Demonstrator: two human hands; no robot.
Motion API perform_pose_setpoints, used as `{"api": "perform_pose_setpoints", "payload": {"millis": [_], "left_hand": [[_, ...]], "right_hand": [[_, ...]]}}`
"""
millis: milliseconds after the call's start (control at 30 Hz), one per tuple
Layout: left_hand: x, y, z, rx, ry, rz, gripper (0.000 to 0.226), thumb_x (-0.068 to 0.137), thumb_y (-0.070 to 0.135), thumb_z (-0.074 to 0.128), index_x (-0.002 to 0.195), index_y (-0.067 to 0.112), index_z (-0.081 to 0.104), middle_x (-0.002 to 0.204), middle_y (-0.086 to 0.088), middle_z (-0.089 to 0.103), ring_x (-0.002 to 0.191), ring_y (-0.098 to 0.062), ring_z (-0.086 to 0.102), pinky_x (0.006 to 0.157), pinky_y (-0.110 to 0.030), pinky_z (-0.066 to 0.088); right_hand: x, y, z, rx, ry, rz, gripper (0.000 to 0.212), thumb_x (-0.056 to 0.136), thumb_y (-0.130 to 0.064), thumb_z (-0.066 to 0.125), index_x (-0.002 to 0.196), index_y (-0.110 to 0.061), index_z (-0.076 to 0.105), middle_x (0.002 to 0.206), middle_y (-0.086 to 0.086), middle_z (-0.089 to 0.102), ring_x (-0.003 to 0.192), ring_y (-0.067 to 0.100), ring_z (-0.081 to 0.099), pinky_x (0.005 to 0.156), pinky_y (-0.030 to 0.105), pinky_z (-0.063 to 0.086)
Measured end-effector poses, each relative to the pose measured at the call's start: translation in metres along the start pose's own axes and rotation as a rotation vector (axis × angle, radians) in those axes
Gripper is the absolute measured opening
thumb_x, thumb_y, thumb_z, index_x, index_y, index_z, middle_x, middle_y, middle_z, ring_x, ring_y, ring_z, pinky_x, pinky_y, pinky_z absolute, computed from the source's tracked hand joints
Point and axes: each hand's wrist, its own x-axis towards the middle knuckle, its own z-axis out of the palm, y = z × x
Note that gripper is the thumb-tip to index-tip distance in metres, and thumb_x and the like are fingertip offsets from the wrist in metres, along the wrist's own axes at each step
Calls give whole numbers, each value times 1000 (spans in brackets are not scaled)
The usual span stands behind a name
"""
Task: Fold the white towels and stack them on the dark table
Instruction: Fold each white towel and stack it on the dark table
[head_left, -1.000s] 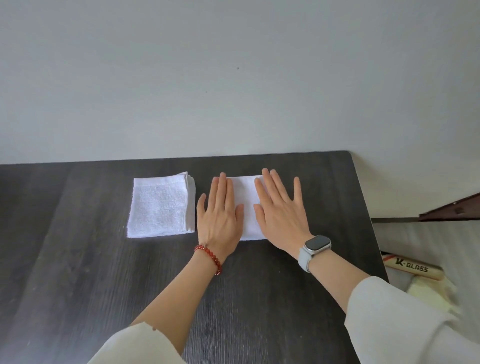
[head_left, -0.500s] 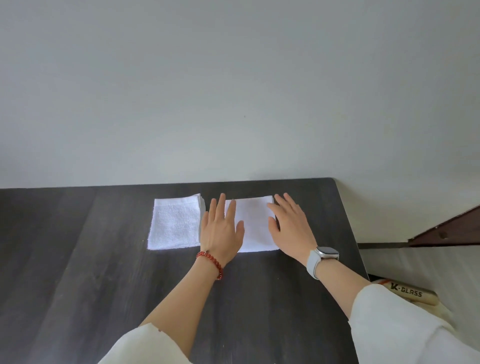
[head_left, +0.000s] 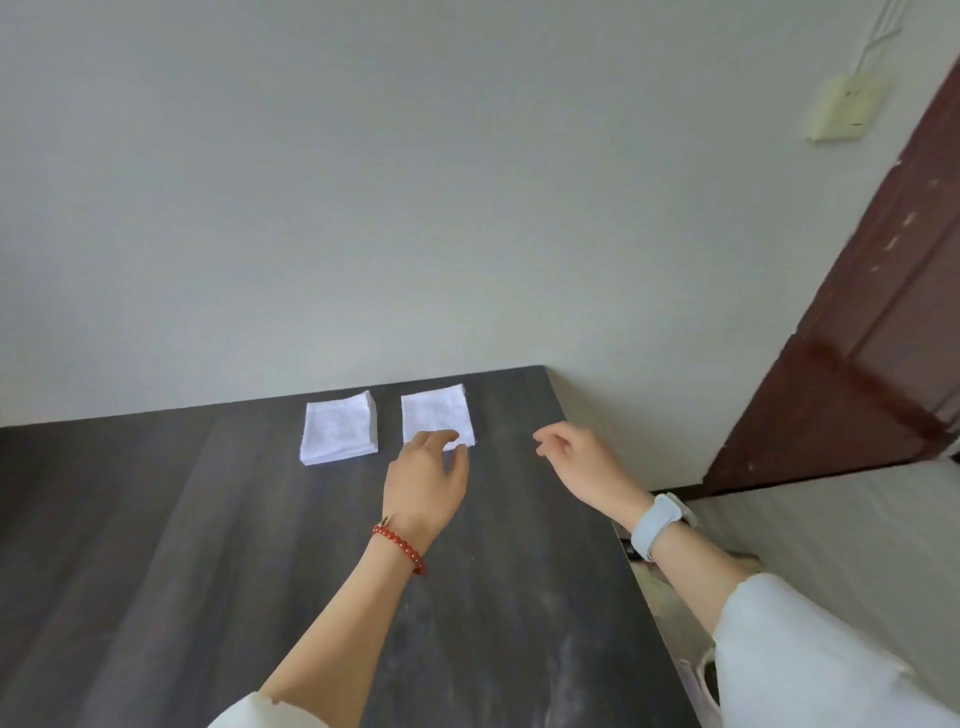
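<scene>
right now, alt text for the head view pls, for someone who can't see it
Two folded white towels lie side by side, apart, on a dark table: the left towel untouched, the right towel under the left hand's fingertips. The right hand hovers loosely curled, holding nothing.

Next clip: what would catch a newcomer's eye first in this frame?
Two white folded towels lie side by side near the far edge of the dark table: the left towel looks like a thicker pile, the right towel flatter. The left hand, with a red bead bracelet at its wrist, reaches the right towel's near edge; the right hand, above a pale watch, hovers off to the right, holding nothing.
</scene>
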Motion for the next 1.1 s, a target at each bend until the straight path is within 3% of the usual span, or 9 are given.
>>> {"api": "perform_pose_setpoints", "payload": {"millis": [67, 133, 267, 367, 533, 667, 867, 967, 1100], "left_hand": [[-52, 27, 13, -32, -20, 35, 29, 93, 26, 47, 117, 15, 60, 121, -3, 59, 109, -22, 56, 92, -33, 44], [-98, 55, 32, -57, -77, 75, 28, 93, 26, 48, 116, 16, 60, 119, -2, 59, 108, -21, 56, 92, -33, 43], [-173, 126, 81, -74, -268, 183, 29, 93, 26, 46, 117, 16, 59, 119, -2, 58, 107, -21, 56, 91, -31, 44], [-222, 192, 124, -105, -402, 319, 30, 93, 26, 47, 117, 14, 60, 118, -6, 59, 106, -23, 57, 89, -33, 46], [-326, 323, 208, -167, -603, 540, 28, 92, 25, 50, 113, 11, 62, 116, -9, 62, 108, -26, 57, 90, -31, 44], [-436, 445, 279, -257, -756, 764, 26, 92, 21, 52, 111, 9, 64, 112, -8, 64, 101, -23, 60, 87, -29, 46], [-629, 622, 368, -357, -990, 968, 26, 93, 21, 50, 115, 12, 61, 115, -4, 62, 102, -16, 58, 87, -22, 42], [-715, 689, 396, -427, -1090, 1058, 25, 93, 19, 50, 113, 12, 62, 112, -2, 63, 100, -15, 59, 85, -23, 43], [-798, 761, 442, -438, -1216, 1169, 24, 93, 20, 49, 113, 13, 61, 111, -1, 62, 99, -13, 59, 85, -25, 47]], "right_hand": [[-64, 18, -19, 49, 43, 55, 28, 96, -15, 39, 112, -14, 62, 104, -1, 66, 96, 11, 58, 73, 19, 41], [-125, 43, -39, 48, 65, 92, 27, 96, -15, 40, 111, -13, 62, 103, 0, 66, 98, 12, 59, 77, 21, 42], [-236, 106, -90, 60, 192, 237, 23, 93, -8, 46, 106, -7, 65, 101, 7, 68, 91, 15, 59, 80, 24, 43], [-318, 152, -142, 33, 313, 377, 20, 92, -11, 48, 100, -10, 66, 94, 2, 66, 89, 17, 58, 78, 26, 41], [-473, 223, -237, 38, 515, 582, 22, 95, -12, 44, 104, -9, 64, 101, 4, 65, 89, 20, 59, 85, 30, 46], [-616, 280, -312, 59, 706, 726, 24, 97, -14, 42, 107, -6, 62, 92, -1, 60, 85, 15, 57, 77, 22, 45], [-834, 354, -407, 62, 930, 990, 23, 96, -17, 42, 107, -12, 62, 90, -3, 62, 83, 14, 59, 77, 26, 48], [-916, 383, -444, 88, 1066, 1086, 23, 95, -15, 42, 106, -10, 63, 88, -1, 63, 80, 17, 60, 79, 32, 50], [-988, 430, -488, 107, 1177, 1154, 24, 94, -10, 42, 105, -6, 64, 85, 1, 64, 78, 14, 58, 78, 26, 46]]}}
